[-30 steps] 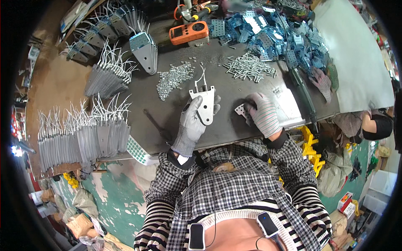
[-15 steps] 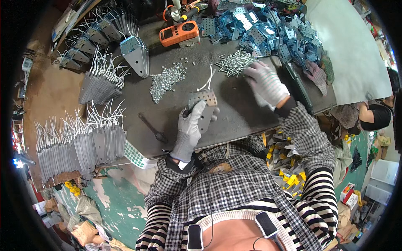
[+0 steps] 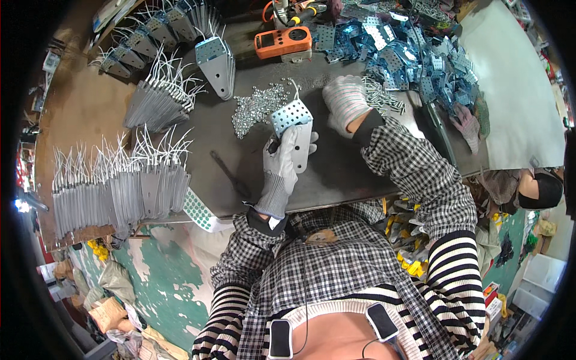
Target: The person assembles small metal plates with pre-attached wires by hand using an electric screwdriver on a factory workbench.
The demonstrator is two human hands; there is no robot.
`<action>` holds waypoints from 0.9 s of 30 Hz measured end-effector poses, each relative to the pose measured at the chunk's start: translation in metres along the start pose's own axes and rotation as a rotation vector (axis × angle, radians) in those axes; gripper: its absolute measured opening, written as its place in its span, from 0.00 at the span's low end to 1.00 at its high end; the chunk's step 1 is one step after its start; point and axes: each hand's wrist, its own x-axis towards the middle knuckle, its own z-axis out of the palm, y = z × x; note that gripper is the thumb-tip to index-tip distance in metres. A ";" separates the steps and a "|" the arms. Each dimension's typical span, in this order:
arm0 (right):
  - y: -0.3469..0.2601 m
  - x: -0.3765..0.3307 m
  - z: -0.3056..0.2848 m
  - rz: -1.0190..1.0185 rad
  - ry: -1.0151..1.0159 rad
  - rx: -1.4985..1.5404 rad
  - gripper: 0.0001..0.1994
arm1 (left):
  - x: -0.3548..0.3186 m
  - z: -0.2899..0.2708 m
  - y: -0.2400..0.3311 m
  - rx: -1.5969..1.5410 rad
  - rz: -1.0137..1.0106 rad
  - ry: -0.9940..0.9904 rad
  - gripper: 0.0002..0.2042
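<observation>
My left hand (image 3: 281,162), in a grey-white glove, is closed around a tapered grey metal plate (image 3: 302,149). A perforated bluish bracket (image 3: 292,116) forms the plate's upper end, and a white wire (image 3: 296,90) rises from it. My right hand (image 3: 346,103), gloved in striped white, hovers right of the bracket with its fingers curled; their tips are hidden, so what they hold cannot be made out. Beside it lies a pile of screws (image 3: 384,98). Left of the bracket, small shiny nuts (image 3: 257,109) are heaped on the dark table (image 3: 336,171).
Wired plates stand in rows (image 3: 123,195) and stacks (image 3: 157,103) at left. A wrench (image 3: 229,173) lies near my left hand. An orange meter (image 3: 283,42) and a heap of blue perforated brackets (image 3: 393,51) are at the back. Another person's arm (image 3: 528,187) shows at right.
My right hand has moved left from the screw pile toward the bracket. My left hand has tilted the plate, so the bracket's perforated face shows more brightly. The whole view has shifted slightly.
</observation>
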 end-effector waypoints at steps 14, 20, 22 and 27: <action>-0.003 -0.061 0.026 -0.223 0.381 1.107 0.07 | 0.005 -0.001 -0.009 0.163 0.040 0.047 0.17; -0.013 -0.060 0.048 -0.078 0.351 1.253 0.13 | -0.004 0.005 -0.020 0.359 0.369 -0.028 0.16; -0.015 -0.057 0.056 -0.013 0.348 1.345 0.16 | -0.008 -0.001 -0.010 0.190 -0.010 -0.013 0.17; 0.056 -0.071 0.050 0.035 0.526 0.659 0.09 | -0.011 -0.013 -0.002 -0.115 -0.105 -0.115 0.19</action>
